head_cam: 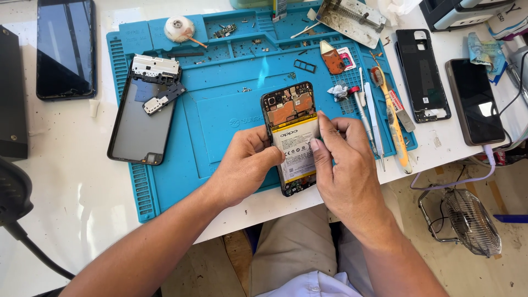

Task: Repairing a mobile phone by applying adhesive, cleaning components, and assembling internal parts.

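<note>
Opened phone, back cover off and battery showing, lies face down near the 6 o'clock edge of the blue repair mat, and you have it between both hands. Your left hand grips the phone's 9 o'clock side, fingers curled narrow around the frame with the thumb on the battery's edge; keep that hold firm and low so the body cannot slide on the mat. Your right hand comes over from 3 o'clock, thumb and forefinger pinched close at the battery's upper right corner; whether they hold a pull tab, a strip of tape or only press on the cell I cannot tell, since the fingers cover the spot. If you are lifting something there, I judge it best to pull slowly and flat along the battery, not upward, so the cell does not bend. Keep your fingertips off the exposed board with its copper shields at the phone's 12 o'clock end, where small connectors are easily knocked. The screwdriver, tweezers and toothbrush lie just beside your right hand at 3 o'clock; mind your wrist does not sweep them off the table. The separated back panel rests well apart at 9 o'clock on the mat, with a black plastic cover piece lying on it, so it is out of your way. Loose screws and bits are scattered toward 12 o'clock; keep the phone from being pushed up among them.
</note>
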